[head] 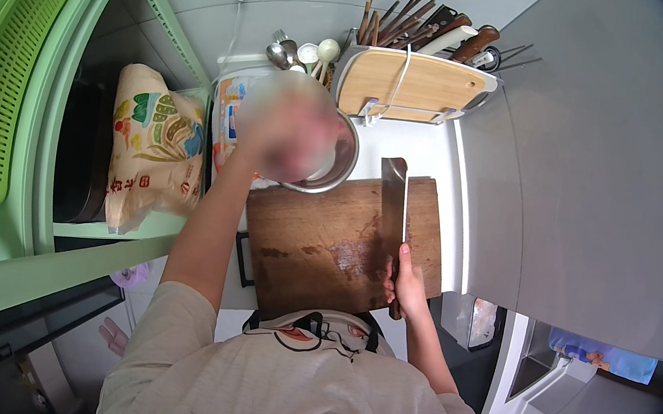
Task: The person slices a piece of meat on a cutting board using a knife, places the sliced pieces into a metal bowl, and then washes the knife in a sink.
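Note:
My right hand (pixel 407 281) grips the handle of a broad kitchen knife (pixel 394 206). Its blade points away from me over the right part of a dark wooden cutting board (pixel 299 253). Wet, stained patches mark the board. My left arm reaches to a stainless steel bowl (pixel 348 158) beyond the board's far left corner. A blurred area covers my left hand (pixel 277 142) and much of the bowl. Something pinkish shows there, but whether it is held cannot be made out.
A wooden board (pixel 408 87) leans at a rack with chopsticks (pixel 405 20) and knife handles (pixel 478 43). Spoons (pixel 328 51) stand beside it. Left, a green shelf (pixel 162 11) holds a printed bag (pixel 155 150). A grey panel (pixel 604 169) rises at right.

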